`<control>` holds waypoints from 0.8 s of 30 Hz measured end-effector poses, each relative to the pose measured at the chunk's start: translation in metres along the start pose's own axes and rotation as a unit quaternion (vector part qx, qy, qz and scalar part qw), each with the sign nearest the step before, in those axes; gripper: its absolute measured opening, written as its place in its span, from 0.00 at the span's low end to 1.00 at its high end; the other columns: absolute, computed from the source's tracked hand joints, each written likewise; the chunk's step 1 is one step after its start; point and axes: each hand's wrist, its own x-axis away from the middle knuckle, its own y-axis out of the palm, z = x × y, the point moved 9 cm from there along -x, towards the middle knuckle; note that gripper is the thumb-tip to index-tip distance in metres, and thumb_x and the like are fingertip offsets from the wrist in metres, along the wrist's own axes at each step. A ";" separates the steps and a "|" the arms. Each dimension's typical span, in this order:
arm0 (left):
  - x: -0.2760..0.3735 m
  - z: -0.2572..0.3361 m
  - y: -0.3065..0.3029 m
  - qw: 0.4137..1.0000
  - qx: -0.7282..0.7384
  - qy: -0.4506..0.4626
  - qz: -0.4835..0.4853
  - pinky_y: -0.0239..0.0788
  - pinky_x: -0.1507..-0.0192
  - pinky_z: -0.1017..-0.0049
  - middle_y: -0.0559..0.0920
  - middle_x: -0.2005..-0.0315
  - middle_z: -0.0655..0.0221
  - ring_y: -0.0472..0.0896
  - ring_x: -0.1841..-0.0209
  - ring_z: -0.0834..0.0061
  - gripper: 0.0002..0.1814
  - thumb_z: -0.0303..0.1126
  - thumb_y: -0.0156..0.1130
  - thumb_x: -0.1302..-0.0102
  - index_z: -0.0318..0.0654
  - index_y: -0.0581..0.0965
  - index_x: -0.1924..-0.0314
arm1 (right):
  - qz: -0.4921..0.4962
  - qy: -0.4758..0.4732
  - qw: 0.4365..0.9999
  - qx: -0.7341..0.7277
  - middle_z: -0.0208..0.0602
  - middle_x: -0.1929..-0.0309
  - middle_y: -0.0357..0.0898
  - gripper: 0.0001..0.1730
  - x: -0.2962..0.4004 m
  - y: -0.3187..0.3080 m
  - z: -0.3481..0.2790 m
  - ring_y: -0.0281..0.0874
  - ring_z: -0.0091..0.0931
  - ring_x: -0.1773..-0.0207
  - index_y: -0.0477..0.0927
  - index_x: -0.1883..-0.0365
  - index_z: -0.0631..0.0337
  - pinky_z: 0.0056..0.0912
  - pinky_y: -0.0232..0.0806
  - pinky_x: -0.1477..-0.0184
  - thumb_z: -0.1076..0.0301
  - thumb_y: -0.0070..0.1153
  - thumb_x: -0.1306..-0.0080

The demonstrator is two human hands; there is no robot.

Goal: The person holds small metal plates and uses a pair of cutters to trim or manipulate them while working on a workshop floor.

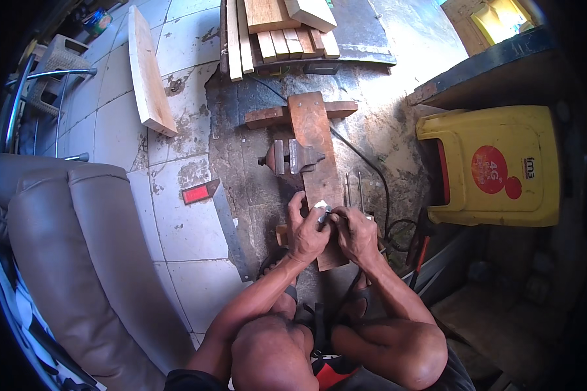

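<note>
My left hand and my right hand meet over the near half of a narrow wooden bench plank. Between them is a small shiny metal-looking piece, pinched by the left fingers. The fingertips of my right hand close on its right side, around a thin dark part too small to make out. Something small and white shows just beyond the fingers. Farther along the plank, a metal bench vise is mounted, its jaws slightly apart. Two thin metal rods lie right of the plank.
A handsaw with a red-and-black handle lies left on the tiles. Beyond it a thick board stands on edge. Stacked timber is ahead. At right, a yellow plastic stool lies sideways; a black cable crosses the floor. Brown cushions border the left.
</note>
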 end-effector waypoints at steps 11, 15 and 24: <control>-0.002 0.002 0.002 1.000 0.000 0.004 0.002 0.68 0.34 0.54 0.68 0.35 0.45 0.72 0.34 0.43 0.21 0.27 0.79 0.48 0.36 0.82 0.54 | 0.020 0.000 1.000 0.007 0.49 0.64 0.84 0.10 0.002 -0.001 -0.001 0.86 0.47 0.65 0.82 0.54 0.64 0.45 0.77 0.64 0.77 0.66 0.32; 0.000 0.000 0.000 1.000 -0.004 0.004 0.003 0.69 0.35 0.54 0.68 0.35 0.45 0.73 0.36 0.44 0.20 0.27 0.79 0.48 0.36 0.82 0.54 | 0.000 -0.012 1.000 0.000 0.49 0.64 0.85 0.10 0.001 0.001 -0.003 0.86 0.47 0.64 0.82 0.53 0.64 0.45 0.77 0.64 0.77 0.66 0.32; -0.004 0.007 -0.002 1.000 0.000 0.010 0.008 0.70 0.37 0.56 0.68 0.35 0.46 0.73 0.37 0.46 0.20 0.25 0.77 0.46 0.35 0.82 0.52 | -0.007 -0.025 1.000 0.001 0.48 0.63 0.85 0.10 0.002 0.003 -0.003 0.86 0.46 0.65 0.82 0.54 0.63 0.45 0.77 0.64 0.77 0.66 0.33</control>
